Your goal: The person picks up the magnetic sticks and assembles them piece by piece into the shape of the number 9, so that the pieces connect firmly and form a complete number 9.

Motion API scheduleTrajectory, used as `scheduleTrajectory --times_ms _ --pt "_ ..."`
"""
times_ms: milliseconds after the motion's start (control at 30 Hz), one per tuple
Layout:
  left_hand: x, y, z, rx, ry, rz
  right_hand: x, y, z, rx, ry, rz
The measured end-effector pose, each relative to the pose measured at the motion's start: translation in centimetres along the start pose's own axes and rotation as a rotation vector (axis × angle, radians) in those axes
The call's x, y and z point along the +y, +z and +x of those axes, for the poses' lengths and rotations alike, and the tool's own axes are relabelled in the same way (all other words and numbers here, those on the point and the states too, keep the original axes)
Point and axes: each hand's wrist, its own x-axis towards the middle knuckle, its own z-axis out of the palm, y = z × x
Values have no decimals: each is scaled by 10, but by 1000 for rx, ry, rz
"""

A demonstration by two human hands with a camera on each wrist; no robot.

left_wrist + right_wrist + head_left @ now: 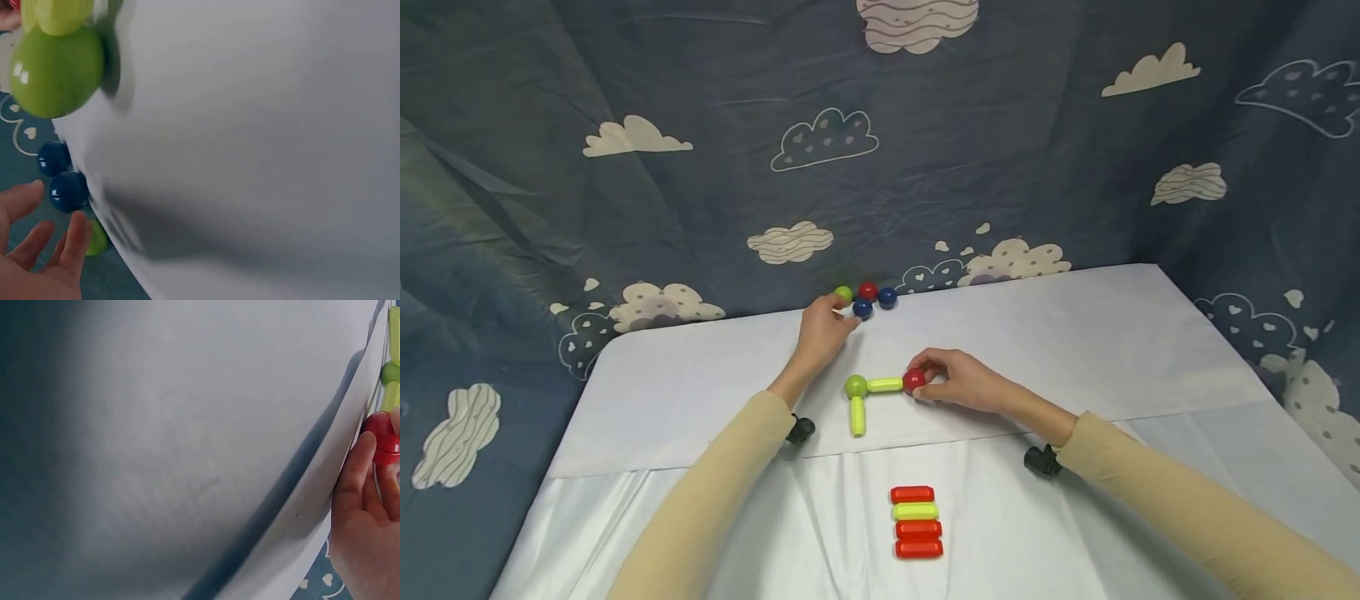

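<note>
My right hand pinches a red ball between thumb and fingers. That ball meets the end of a yellow-green rod, whose other end joins a green ball. A second yellow-green rod runs from the green ball toward me. Farther back, my left hand reaches to a small group: a near blue ball, another blue ball, a red ball and a green ball. In the left wrist view its fingers are spread beside the near blue ball.
Three red rods, one of them nearest me, and a yellow-green rod lie in a column at the front of the white-covered table. A dark cloud-patterned curtain hangs behind the table's far edge.
</note>
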Motion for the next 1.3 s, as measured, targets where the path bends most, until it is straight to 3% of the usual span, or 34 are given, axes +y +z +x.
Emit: scheduleTrajectory --times_ms 167,333,467,567,733,967,1133,1300 --pt "0 16 16 22 -34 18 -3 2 1 -6 -3 2" --pt "1 24 21 51 -66 55 -6 2 1 -7 -3 -9" --pt "3 23 19 42 -65 40 -5 1 2 -2 -8 -19" --pt "5 19 9 13 -30 -28 -1 0 0 1 -6 -27" --pt "9 2 -26 -35 40 -152 0 -3 -1 10 -2 -27" --pt "12 -20 -99 -136 61 -231 0 -4 -2 6 -2 -17" --pt "6 -25 -144 -220 68 -258 -1 -2 -2 6 0 1" --pt "-9 -24 -171 -302 61 -226 -1 0 -2 5 -5 -2"
